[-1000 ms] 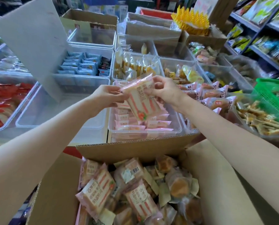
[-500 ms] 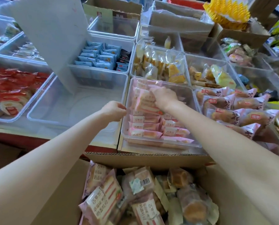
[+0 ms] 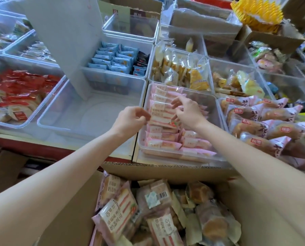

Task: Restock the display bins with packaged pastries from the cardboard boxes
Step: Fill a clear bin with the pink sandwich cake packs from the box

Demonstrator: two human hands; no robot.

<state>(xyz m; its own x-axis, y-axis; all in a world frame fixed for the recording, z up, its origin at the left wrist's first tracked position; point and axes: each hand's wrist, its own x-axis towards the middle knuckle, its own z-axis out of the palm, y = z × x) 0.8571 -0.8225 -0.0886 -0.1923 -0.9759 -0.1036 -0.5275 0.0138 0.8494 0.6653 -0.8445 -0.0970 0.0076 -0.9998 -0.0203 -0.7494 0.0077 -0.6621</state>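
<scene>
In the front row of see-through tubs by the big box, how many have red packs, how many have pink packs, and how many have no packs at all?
Tubs of red packs: 1
Tubs of pink packs (sandwich tub, bread tub): 2
Tubs with no packs: 1
Total: 4

Pastry bin (image 3: 208, 96) behind cardboard box (image 3: 165, 172), right of empty bin (image 3: 47, 110).
</scene>
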